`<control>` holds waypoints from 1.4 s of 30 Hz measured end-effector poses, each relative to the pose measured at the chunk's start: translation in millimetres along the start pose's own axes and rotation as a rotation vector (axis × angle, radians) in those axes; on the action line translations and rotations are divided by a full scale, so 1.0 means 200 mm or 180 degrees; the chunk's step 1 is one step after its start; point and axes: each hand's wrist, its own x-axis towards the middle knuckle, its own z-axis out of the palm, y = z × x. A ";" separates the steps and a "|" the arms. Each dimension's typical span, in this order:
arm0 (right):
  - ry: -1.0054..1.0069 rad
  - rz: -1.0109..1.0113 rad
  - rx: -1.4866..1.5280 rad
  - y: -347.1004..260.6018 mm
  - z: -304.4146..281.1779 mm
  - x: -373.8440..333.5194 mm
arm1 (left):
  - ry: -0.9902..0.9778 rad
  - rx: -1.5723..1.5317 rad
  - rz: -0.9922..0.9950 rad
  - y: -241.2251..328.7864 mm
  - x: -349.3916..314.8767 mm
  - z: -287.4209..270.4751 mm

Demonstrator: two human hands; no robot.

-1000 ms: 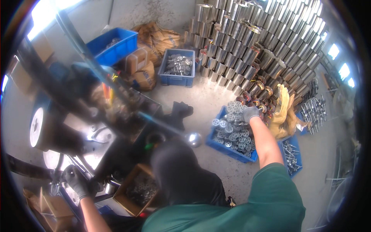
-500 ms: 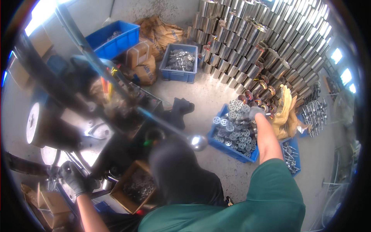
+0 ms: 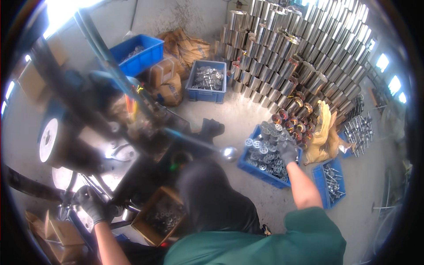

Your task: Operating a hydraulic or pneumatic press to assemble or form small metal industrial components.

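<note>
My gloved right hand (image 3: 288, 151) reaches down onto the heap of round metal parts (image 3: 265, 148) in the blue crate (image 3: 260, 170); I cannot tell whether it has gripped one. My left hand (image 3: 90, 204), well apart from the crate, is clenched on a machine handle (image 3: 70, 194). Reaching so far sideways, I might topple the heap or drop a part.

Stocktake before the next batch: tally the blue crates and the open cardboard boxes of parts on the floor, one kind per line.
Blue crates: 4, one far left, one by the sacks, one under the gloved right hand, one nearest the right.
Open cardboard boxes of parts: 1, near the machine.
Total: 5
</note>
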 end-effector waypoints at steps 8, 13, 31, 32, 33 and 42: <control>-0.2518 0.0624 0.4682 -0.32 -0.24 -1.08 | 0.0781 -0.1344 -0.0201 -0.09 -0.07 -0.14; -0.3213 -0.0331 0.4527 -0.76 -0.78 -1.22 | -0.0706 -0.2753 -0.0612 0.52 -0.43 -0.34; -0.4186 -0.3135 0.3534 -2.48 -0.86 -2.21 | -0.2122 -0.3545 -0.0359 0.61 -0.75 -0.19; -0.3776 -0.3320 0.3430 -2.53 -0.88 -2.22 | -0.2110 -0.3568 -0.0608 0.61 -0.75 -0.18; -0.3913 -0.3337 0.3617 -2.60 -0.85 -2.21 | -0.2060 -0.3601 -0.0648 0.59 -0.78 -0.12; -0.1402 -0.4846 0.2705 -3.30 -1.19 -2.14 | -0.2870 -0.4490 -0.2699 0.53 -0.89 -0.04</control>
